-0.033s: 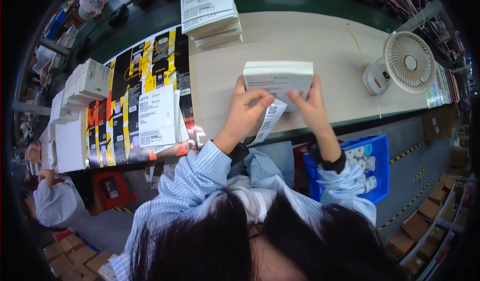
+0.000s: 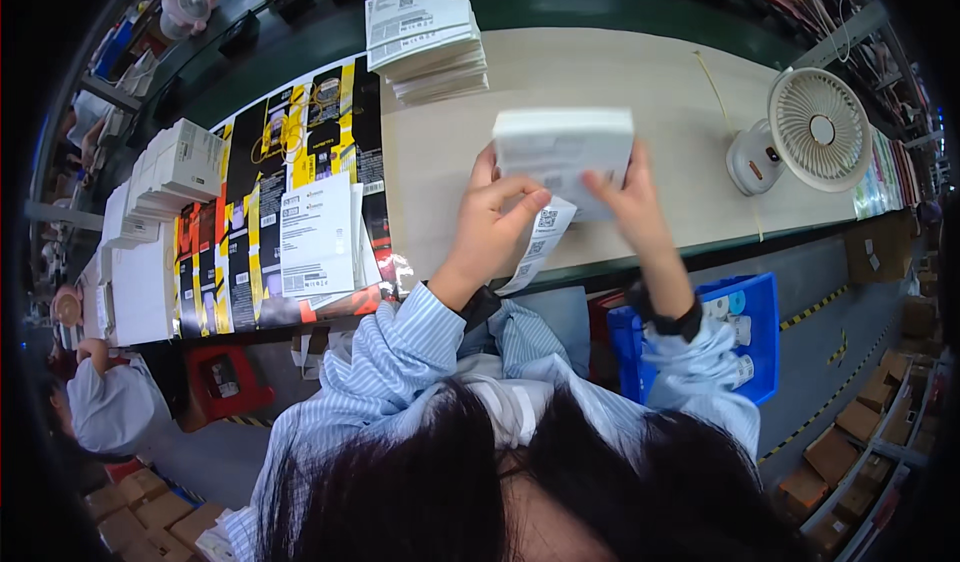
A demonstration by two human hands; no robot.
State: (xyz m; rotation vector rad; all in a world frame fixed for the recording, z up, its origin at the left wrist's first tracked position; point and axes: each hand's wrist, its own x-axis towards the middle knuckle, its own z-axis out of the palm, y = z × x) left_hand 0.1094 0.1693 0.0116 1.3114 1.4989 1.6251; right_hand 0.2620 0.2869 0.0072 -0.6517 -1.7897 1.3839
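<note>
A stack of flat white printed packets (image 2: 563, 134) is held up over the table in front of me. My left hand (image 2: 490, 217) grips its left side, fingers partly hidden behind it. Between the thumb and forefinger of that hand a strip of white labels (image 2: 537, 247) with square codes is pinched, its tail hanging toward the table edge. My right hand (image 2: 630, 192) closes on the stack's right side, thumb across the front face; motion blurs the thumb and the stack.
A taller pile of white packets (image 2: 425, 37) stands at the back. Loose packets (image 2: 318, 237) lie on yellow-black printed sheets (image 2: 240, 252) at left, near white boxes (image 2: 180, 167). A white fan (image 2: 815, 127) stands right. A blue bin (image 2: 765, 342) holds label rolls.
The stack has lifted a little and tilted, its top edge now blurred. My right hand has shifted slightly right and up, while the left keeps its hold with the label strip.
</note>
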